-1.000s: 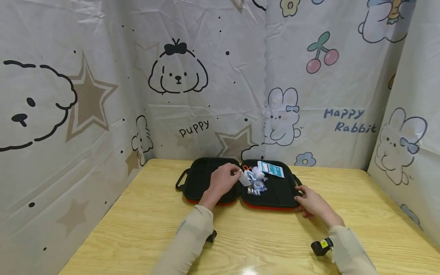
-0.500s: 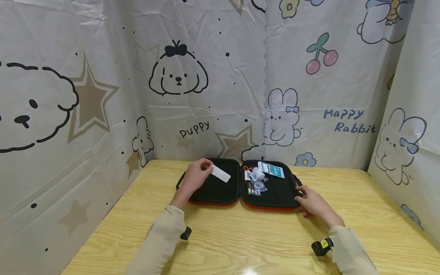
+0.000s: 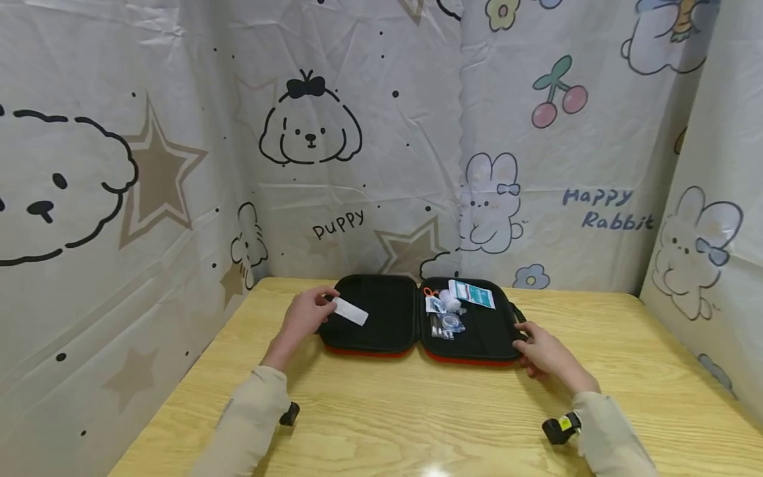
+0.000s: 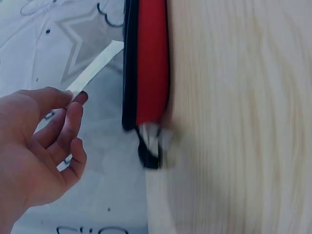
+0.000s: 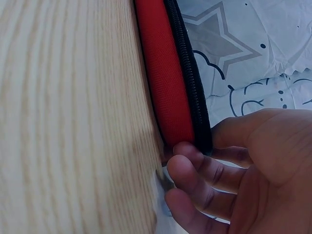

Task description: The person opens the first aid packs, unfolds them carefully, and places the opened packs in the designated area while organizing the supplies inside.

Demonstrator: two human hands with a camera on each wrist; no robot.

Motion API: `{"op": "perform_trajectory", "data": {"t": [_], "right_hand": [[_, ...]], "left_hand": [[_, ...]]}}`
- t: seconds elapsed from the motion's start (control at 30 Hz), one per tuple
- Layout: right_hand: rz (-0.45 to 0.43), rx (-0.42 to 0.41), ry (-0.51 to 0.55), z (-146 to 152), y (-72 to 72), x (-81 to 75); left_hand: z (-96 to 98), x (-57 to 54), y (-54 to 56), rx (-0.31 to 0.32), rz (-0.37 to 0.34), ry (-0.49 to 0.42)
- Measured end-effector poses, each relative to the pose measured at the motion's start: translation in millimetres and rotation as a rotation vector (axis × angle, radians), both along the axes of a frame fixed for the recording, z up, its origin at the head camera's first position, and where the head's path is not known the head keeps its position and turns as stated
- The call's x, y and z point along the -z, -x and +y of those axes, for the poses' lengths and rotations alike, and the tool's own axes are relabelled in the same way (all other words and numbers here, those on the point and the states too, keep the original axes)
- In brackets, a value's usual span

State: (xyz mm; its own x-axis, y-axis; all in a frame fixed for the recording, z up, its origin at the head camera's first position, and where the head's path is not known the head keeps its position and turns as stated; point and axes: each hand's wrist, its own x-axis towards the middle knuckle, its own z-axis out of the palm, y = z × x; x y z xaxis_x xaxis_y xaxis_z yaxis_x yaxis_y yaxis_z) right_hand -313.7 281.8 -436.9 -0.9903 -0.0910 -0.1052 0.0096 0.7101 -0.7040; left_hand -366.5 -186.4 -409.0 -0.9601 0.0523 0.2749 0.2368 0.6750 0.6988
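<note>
A zippered case (image 3: 389, 334), black inside and red outside, lies spread flat on the table. My left hand (image 3: 304, 315) pinches a flat white rectangular packet (image 3: 350, 311) by one end, over the left half's outer side. In the left wrist view the packet (image 4: 95, 68) appears nearly edge-on between thumb and fingers (image 4: 73, 114). At the right half's outer edge, my right hand (image 3: 547, 351) grips the rim, thumb on top. Seen from the right wrist, curled fingers (image 5: 195, 180) hold the corner of the red wall (image 5: 168, 73).
In the right half lie a teal-and-white packet (image 3: 473, 293), orange-handled scissors (image 3: 430, 291), a white bundle (image 3: 450, 301) and clear-wrapped small items (image 3: 451, 323). A strap handle (image 3: 517, 313) sits on the right side. A patterned curtain (image 3: 381, 132) stands behind the wooden table (image 3: 429, 411).
My left hand has carried the white packet leftward, from above the loose items in the right half to the left half's outer side. The right hand has stayed at the case's rim.
</note>
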Motion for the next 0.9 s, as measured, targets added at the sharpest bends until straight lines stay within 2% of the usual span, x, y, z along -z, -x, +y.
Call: {"op": "perform_trajectory", "data": {"t": [0.17, 0.3, 0.43, 0.63, 0.7, 0.77, 0.9], "right_hand": [[0.008, -0.008, 0.006, 3, -1.4, -0.9], [0.009, -0.004, 0.001, 5, -2.7, 0.8], [0.003, 0.005, -0.001, 5, -3.8, 2.6], [0.006, 0.010, 0.002, 3, -3.4, 3.7], [0.009, 0.011, 0.001, 2, -2.4, 3.4], [0.013, 0.009, -0.004, 2, -1.4, 2.8], [0.023, 0.004, -0.017, 1, 0.9, 2.2]], "left_hand": [[-17.5, -4.5, -1.1, -0.029, -0.084, 0.045], [-22.7, -1.8, 0.2, 0.015, -0.183, 0.050], [-21.0, 6.2, 4.4, 0.078, -0.263, 0.048], [-9.3, 13.8, 6.5, 0.170, -0.256, 0.135], [-3.0, 14.0, 5.5, 0.179, -0.260, 0.166], [3.4, 13.2, 4.2, 0.168, -0.271, 0.201], [15.3, 11.9, 3.7, 0.107, -0.273, 0.288]]}}
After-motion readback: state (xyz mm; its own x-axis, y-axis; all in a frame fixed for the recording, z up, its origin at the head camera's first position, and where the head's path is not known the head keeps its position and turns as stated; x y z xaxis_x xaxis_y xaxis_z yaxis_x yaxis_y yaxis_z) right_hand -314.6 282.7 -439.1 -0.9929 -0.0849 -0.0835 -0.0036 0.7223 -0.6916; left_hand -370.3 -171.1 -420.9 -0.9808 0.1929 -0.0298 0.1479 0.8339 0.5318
